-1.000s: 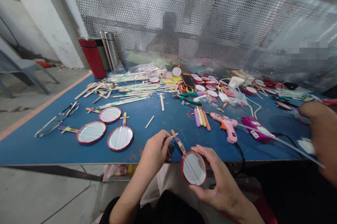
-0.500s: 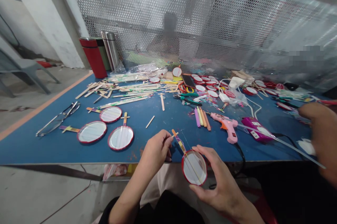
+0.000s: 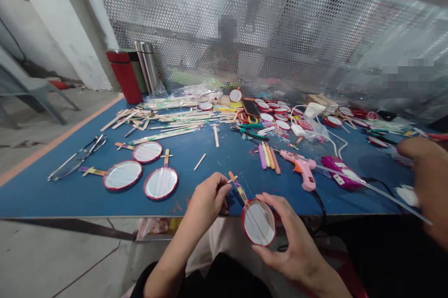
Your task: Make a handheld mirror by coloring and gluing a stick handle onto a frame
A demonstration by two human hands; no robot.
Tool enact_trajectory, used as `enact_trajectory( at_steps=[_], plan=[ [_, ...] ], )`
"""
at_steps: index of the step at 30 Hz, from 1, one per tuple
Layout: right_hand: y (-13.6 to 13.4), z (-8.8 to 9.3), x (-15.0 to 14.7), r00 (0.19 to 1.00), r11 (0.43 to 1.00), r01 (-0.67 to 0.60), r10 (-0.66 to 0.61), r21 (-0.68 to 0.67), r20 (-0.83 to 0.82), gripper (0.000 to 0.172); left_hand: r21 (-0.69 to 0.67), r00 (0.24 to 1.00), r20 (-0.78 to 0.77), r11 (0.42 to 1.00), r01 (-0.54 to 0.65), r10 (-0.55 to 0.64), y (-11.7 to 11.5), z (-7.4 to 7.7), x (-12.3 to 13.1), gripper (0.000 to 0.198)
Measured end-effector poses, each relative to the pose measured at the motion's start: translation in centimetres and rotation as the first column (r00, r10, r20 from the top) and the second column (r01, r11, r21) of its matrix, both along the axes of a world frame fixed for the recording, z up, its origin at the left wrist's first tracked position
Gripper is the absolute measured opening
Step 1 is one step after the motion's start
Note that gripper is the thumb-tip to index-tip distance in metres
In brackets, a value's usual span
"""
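Note:
My right hand (image 3: 294, 242) grips a toy banjo by its round, red-rimmed white body (image 3: 259, 223), fingers on the upper right rim and thumb below. Its striped craft-stick neck (image 3: 239, 188) points up and left, and thin strings run down across the face. With my left hand (image 3: 212, 195) I pinch a small wooden stick (image 3: 232, 179) that crosses the neck near its tip; the fingertips are partly hidden. Left of my hands lie three similar toy banjos (image 3: 161, 183) on the blue table (image 3: 196, 181). A short loose stick (image 3: 199, 162) rests between them and my left hand.
To the right are coloured glue sticks (image 3: 269, 158), a pink glue gun (image 3: 301, 167) and a purple power strip (image 3: 341, 172). Eyeglasses (image 3: 77, 158), craft sticks (image 3: 175, 121), pliers (image 3: 250, 131) and a red flask (image 3: 124, 76) stand or lie farther off. Another person's hand (image 3: 425, 172) is at right.
Almost nothing differs. Both hands and the toy banjo stay in place, with at most a very slight shift.

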State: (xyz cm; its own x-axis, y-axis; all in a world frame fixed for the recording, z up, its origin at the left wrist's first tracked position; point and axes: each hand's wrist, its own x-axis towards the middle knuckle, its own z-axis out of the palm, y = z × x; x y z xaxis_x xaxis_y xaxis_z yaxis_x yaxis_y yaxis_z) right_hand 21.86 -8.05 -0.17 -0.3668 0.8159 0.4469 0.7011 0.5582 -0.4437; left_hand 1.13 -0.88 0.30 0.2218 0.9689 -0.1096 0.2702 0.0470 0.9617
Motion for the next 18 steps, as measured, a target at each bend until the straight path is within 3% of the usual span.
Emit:
enact_trajectory(
  at_steps=[13, 18],
  plan=[
    [0.10, 0.00, -0.03, 1.000, 1.000, 0.000, 0.000, -0.018, -0.010, 0.081, -0.011, 1.000, -0.012, 1.000, -0.006, 0.006, -0.13, 0.27, 0.08, 0.008],
    [0.22, 0.18, -0.19, 1.000, 1.000, -0.007, 0.006, -0.005, -0.022, 0.081, 0.000, 0.998, 0.062, 1.000, -0.013, 0.013, -0.03, -0.09, -0.08, 0.013]
  ],
)
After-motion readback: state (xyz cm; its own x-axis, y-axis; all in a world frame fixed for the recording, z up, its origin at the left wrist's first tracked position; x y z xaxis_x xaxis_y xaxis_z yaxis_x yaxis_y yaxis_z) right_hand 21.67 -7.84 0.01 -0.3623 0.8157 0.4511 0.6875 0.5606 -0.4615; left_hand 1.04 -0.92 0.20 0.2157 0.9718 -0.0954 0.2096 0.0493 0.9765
